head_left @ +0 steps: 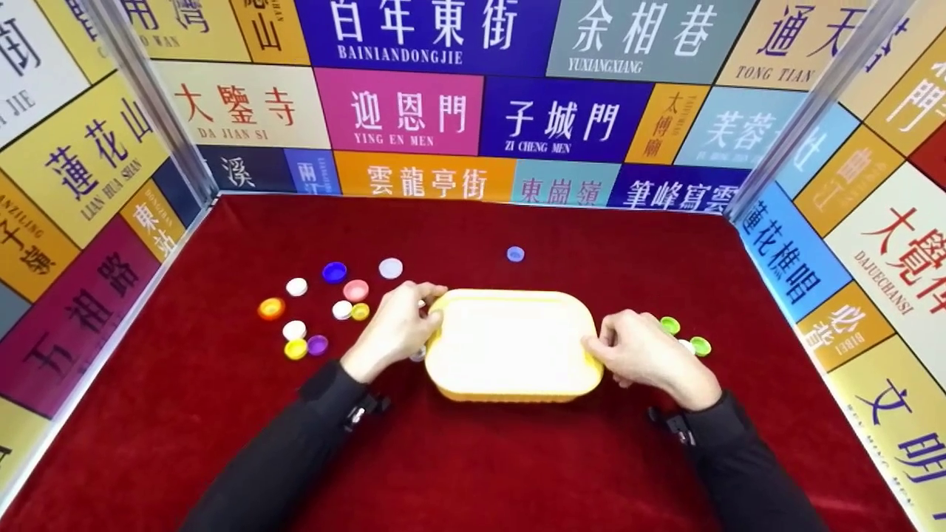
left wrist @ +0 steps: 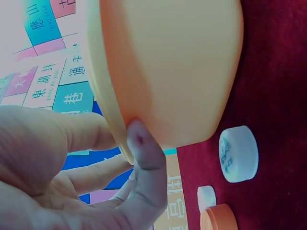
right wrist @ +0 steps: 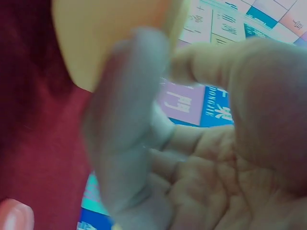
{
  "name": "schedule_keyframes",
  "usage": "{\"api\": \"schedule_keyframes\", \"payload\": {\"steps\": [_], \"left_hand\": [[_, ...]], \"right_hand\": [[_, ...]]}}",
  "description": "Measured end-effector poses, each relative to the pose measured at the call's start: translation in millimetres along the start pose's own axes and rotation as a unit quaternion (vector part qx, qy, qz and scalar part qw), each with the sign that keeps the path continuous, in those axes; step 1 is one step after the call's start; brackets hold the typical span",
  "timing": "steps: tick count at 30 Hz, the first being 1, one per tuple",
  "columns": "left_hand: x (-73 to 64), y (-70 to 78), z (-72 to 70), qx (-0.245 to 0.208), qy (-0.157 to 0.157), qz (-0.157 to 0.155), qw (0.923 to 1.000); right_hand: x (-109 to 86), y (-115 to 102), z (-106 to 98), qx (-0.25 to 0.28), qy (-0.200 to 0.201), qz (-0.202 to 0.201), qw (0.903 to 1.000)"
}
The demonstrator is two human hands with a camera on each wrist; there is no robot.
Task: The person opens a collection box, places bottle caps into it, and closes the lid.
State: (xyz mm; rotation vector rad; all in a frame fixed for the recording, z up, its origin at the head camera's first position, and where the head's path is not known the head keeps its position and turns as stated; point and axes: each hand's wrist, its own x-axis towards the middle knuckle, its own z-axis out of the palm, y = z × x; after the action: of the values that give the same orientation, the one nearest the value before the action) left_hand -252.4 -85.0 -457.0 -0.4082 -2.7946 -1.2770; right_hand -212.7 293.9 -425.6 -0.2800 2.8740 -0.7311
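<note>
A yellow rounded plastic container with a pale, bright top is between both hands in the head view. It cannot be told whether that top is a lid or the inside. My left hand pinches the rim at the left end, thumb on one side and index finger on the outer wall. At the opposite end my right hand pinches the edge between thumb and index finger; the right wrist view is blurred there. Near the left hand lie a white bottle cap and an orange cap.
Several coloured caps, among them a blue cap and a pink cap, lie left on the red cloth. A pale blue cap lies behind the container. Green caps lie beyond the right hand. Printed panels enclose the table.
</note>
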Motion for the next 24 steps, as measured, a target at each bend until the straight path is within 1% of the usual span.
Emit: {"api": "schedule_keyframes", "payload": {"steps": [3, 5, 7, 9, 12, 13, 15, 17, 19, 22, 24], "left_hand": [[-1.2, -0.6, 0.5, 0.001, 0.001, -0.004, 1.0], [-2.3, -1.2, 0.2, -0.005, -0.001, -0.008, 0.9999], [-2.8, -2.1, -0.3, -0.017, -0.004, -0.013, 0.9998], [-3.2, -3.0, -0.8, -0.031, -0.009, -0.017, 0.9993], [-3.6, -4.2, -1.4, -0.045, -0.008, -0.015, 0.9989], [-3.5, -4.5, -1.0, -0.046, -0.007, -0.015, 0.9988], [-3.5, -4.3, -0.5, -0.047, -0.003, -0.014, 0.9988], [-3.0, -4.7, 0.4, -0.045, 0.0, -0.015, 0.9989], [-2.3, -5.2, 0.8, -0.043, 0.001, -0.018, 0.9989], [-1.7, -5.1, -0.6, -0.047, -0.005, -0.025, 0.9985], [-1.3, -5.0, -2.1, -0.057, -0.013, -0.034, 0.9977]], "right_hand": [[-0.1, -7.0, 1.4, -0.039, 0.049, -0.025, 0.9977], [-0.5, -12.0, 4.4, -0.063, 0.092, -0.052, 0.9924], [-1.5, -16.5, 8.3, -0.075, 0.12, -0.082, 0.9865], [-3.8, -20.6, 12.7, -0.086, 0.131, -0.122, 0.9801], [-7.7, -29.0, 21.0, -0.09, 0.115, -0.204, 0.968], [-9.3, -31.8, 24.3, -0.09, 0.108, -0.233, 0.9622], [-12.8, -37.7, 31.0, -0.092, 0.097, -0.292, 0.947], [-15.4, -42.7, 38.2, -0.1, 0.093, -0.342, 0.9296], [-16.9, -46.0, 44.3, -0.113, 0.097, -0.386, 0.9103], [-16.1, -49.2, 50.9, -0.132, 0.109, -0.429, 0.887], [-15.1, -50.6, 53.3, -0.142, 0.123, -0.444, 0.8758]]}}
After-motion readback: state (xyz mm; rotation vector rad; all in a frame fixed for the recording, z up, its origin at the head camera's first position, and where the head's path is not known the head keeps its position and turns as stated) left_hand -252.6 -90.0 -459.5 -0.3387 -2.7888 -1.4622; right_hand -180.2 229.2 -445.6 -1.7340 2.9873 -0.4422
